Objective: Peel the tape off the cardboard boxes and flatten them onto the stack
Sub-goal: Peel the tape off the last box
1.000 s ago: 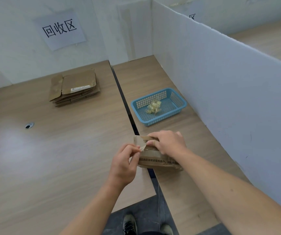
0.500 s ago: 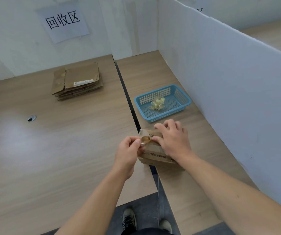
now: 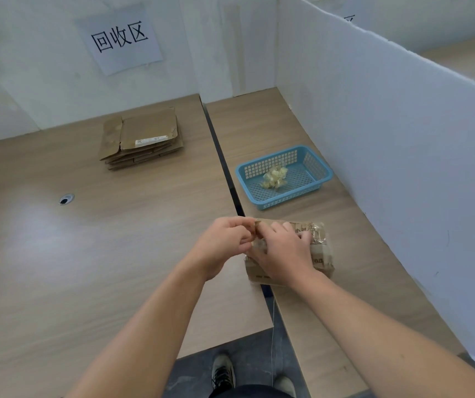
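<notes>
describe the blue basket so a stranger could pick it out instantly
Find the right-hand wooden table beside the white partition. The basket sits there, beyond the cardboard box. It alone is blue mesh plastic, holding a wad of crumpled tape.

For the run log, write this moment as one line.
left hand pinches tape end | right hand holds cardboard box | flattened stack far left

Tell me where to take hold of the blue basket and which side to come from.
Probably best to grip the blue basket by the rim of its near long wall, coming down from above on your side. It is open-topped with thin upright mesh walls, so a pinch over the rim fits. The tape wad lies mid-floor, off that wall; the white partition crowds its right end.
</notes>
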